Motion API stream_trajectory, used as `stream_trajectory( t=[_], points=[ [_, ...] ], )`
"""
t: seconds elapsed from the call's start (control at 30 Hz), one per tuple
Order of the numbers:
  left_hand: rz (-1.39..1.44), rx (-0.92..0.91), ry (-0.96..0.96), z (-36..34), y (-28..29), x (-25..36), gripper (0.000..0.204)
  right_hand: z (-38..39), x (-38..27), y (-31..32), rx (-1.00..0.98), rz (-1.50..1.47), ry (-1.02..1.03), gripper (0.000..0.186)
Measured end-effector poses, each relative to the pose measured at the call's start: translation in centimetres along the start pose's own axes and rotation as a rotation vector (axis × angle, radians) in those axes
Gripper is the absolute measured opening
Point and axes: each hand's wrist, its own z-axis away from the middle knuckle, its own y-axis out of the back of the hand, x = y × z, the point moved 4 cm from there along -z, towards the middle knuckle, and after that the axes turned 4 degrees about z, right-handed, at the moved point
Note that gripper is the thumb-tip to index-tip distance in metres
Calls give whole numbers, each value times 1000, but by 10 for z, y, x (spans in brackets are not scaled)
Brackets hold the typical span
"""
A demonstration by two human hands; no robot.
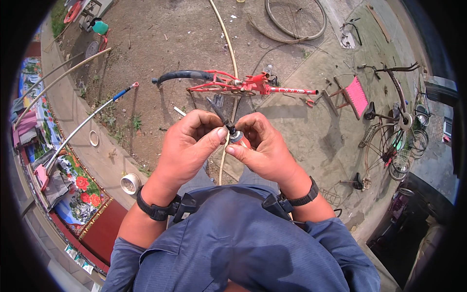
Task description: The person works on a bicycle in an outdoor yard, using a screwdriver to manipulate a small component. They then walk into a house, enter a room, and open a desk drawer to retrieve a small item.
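My left fingers and right fingers pinch a small part between them, above the hose. Red frame lies on dirt beyond; pink stool stands right.

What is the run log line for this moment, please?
left hand: pinching black part | right hand: holding small red-and-silver item | hands: close together | ground ahead: red bicycle frame

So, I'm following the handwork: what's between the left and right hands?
The head view shows a small black-and-silver object between the left hand and right hand, with a hose below.
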Motion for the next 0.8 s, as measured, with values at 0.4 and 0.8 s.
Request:
stream_trajectory(
  t=[0.4, 0.8],
  points=[
    [43, 95, 85, -4, 1, -10, 17, 1, -21, -4, 169, 464, 70, 30],
    [97, 136, 104, -7, 6, -18, 12, -2, -23, -5, 163, 629, 238, 33]
  ],
)
